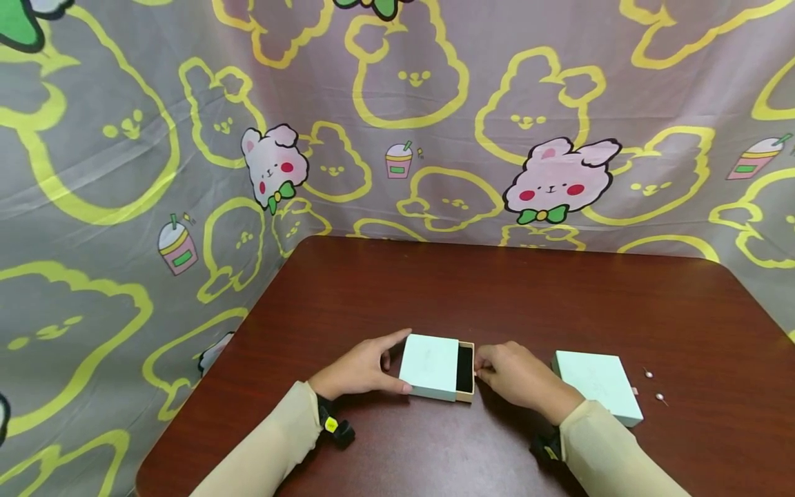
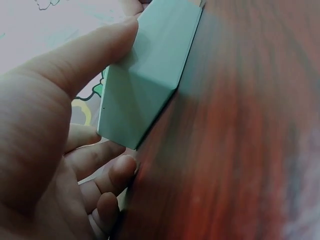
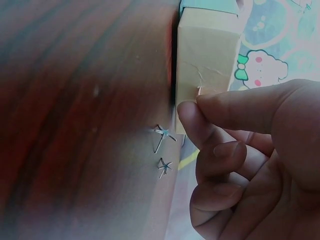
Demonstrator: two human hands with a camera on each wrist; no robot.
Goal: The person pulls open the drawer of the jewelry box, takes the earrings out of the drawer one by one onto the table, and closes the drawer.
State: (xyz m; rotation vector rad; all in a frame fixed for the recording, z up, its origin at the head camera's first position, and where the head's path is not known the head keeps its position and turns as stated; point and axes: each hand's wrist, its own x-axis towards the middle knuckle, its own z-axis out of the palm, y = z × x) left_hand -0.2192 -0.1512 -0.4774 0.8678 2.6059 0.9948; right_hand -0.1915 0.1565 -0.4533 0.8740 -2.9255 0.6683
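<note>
A pale mint drawer-style jewelry box (image 1: 430,366) lies on the table, its inner tray (image 1: 465,376) partly out at the right and showing a black lining. My left hand (image 1: 363,368) holds the box's left end, thumb on the near side and fingers on the far side. With thumb and index finger, my right hand (image 1: 512,373) pinches a small pull tab (image 3: 199,91) on the tray's tan end wall. Two star-shaped earrings (image 3: 164,132) rest on the table beside that wall in the right wrist view; the head view does not show them.
Another mint box (image 1: 596,383) sits right of my right hand, with a small tab at its right side. Past it lie two pearl-like stud earrings (image 1: 660,397). A patterned curtain (image 1: 435,138) hangs behind the brown table (image 1: 385,283) and along its left.
</note>
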